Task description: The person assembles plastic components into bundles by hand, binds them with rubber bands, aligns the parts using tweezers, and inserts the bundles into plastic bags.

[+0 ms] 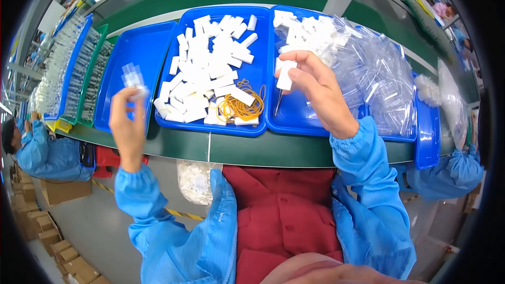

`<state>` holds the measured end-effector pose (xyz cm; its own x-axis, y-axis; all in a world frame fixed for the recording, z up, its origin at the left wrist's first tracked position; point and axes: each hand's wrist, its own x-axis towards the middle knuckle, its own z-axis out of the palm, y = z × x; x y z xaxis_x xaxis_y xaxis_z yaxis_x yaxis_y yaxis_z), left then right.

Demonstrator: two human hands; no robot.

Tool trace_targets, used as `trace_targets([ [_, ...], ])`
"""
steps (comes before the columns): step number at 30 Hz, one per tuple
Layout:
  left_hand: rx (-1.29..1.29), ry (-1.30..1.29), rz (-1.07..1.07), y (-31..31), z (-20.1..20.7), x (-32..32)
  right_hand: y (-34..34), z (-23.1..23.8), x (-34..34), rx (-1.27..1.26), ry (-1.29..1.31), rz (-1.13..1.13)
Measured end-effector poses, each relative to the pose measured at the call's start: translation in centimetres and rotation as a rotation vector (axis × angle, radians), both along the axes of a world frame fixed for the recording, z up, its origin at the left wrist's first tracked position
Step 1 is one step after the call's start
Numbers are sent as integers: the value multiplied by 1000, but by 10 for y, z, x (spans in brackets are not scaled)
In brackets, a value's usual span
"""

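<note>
My left hand (pixel 128 126) is raised over the front of the left blue tray (pixel 118 47). Its fingers pinch a small clear plastic sleeve (pixel 132 77) with something white at its lower end; motion blurs both. Above the right blue tray (pixel 294 121), my right hand (pixel 321 87) grips a small white block (pixel 285 75) between thumb and fingers. A thin, pointed metal tool (pixel 279 102) sticks out below that hand; its upper part is hidden. White blocks (pixel 200 58) lie heaped in the middle blue tray (pixel 210 129), beside a tangle of yellow rubber bands (pixel 244 106).
Clear plastic sleeves (pixel 379 79) are piled in the right tray, next to more white blocks (pixel 310 29). Filled green and blue trays (pixel 73 68) stand at the far left. People in blue smocks (pixel 47 152) sit on both sides. A plastic bag (pixel 194 181) lies below the table edge.
</note>
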<state>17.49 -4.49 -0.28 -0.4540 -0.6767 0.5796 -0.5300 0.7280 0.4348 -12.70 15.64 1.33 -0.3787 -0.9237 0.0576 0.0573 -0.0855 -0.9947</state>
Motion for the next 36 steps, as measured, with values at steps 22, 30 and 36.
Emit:
trace_targets([
  [22, 921, 555, -1029, 102, -12, -165, 26, 0, -39, -332, -268, -258],
  [30, 915, 578, -983, 104, -13, -166, 28, -5, -40, -295, -182, -161],
  [36, 533, 544, -972, 100, -17, -173, 32, -11, -40, -360, 15, -134],
])
